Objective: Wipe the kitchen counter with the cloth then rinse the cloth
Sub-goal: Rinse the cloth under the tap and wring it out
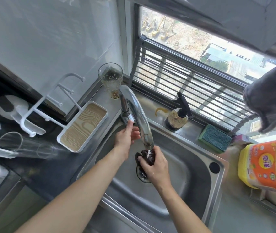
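Observation:
A dark, wet cloth [146, 158] is bunched up under the mouth of the chrome faucet [140, 118], and water runs onto it. My right hand [155, 167] grips the cloth over the drain of the steel sink [192, 180]. My left hand [127, 135] reaches up to the faucet's handle [128, 115]; its fingertips touch the handle's base and its fingers are fairly straight. The dark counter [38, 167] lies to the left of the sink.
A white tray with a wood-pattern base [83, 126] and a drinking glass [111, 79] stand behind the sink at left. A soap dispenser [178, 115], a green sponge [215, 137] and a yellow bottle [268, 163] sit to the right. A grey towel [271, 96] hangs at the window.

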Available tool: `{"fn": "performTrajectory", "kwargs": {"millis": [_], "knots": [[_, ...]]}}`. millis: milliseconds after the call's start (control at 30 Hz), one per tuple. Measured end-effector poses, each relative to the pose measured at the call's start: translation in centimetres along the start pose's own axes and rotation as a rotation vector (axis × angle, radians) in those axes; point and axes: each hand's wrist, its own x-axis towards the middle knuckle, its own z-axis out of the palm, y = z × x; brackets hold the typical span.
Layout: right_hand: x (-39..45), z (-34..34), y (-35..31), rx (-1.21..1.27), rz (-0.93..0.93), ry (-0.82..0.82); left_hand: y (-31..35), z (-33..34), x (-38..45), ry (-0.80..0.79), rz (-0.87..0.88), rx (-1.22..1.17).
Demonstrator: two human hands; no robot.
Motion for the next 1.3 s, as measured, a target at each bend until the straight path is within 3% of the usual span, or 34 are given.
{"fn": "performTrajectory", "kwargs": {"millis": [67, 200, 300, 367, 500, 667, 833, 900, 1067, 1167, 1300], "knots": [[0.0, -0.4, -0.4, 0.076, 0.082, -0.008, -1.3, -1.2, -0.3, -0.200, 0.013, 0.173], [1.0, -0.4, -0.3, 0.452, 0.397, 0.056, -5.7, -3.1, -2.0, -0.543, -0.137, 0.404], [1.4, -0.7, 0.3, 0.474, 0.589, 0.077, -6.7, -3.4, -2.8, -0.708, -0.129, 0.468], [1.4, -1.0, 1.1, 0.421, 0.657, 0.063, -6.6, -3.5, -2.7, -0.759, -0.062, 0.610], [1.1, -0.4, 3.5, 0.359, 0.821, 0.012, -4.6, -2.7, -3.0, -0.694, 0.080, 0.911], [0.3, -1.1, 4.0, 0.040, 0.704, -0.101, -1.0, -3.0, -5.0, -0.596, 0.269, 1.066], [-1.1, -2.1, 2.4, 0.094, 0.182, -0.483, -0.1, -3.8, -7.3, -0.680, 0.208, 0.821], [-1.3, -1.8, 1.8, 0.134, 0.152, -0.600, -0.5, -4.3, -7.2, -0.718, 0.149, 0.684], [-0.6, -1.8, 0.6, 0.090, 0.109, -0.347, -1.3, -7.1, -4.2, -0.714, 0.097, 0.523], [-0.6, -1.8, 0.3, 0.247, 0.173, -0.236, -2.4, -9.3, -1.8, -0.714, 0.117, 0.649], [-1.2, -1.7, -1.0, 0.402, 0.194, -0.246, -4.7, -9.5, -1.2, -0.806, 0.073, 0.833]]}}
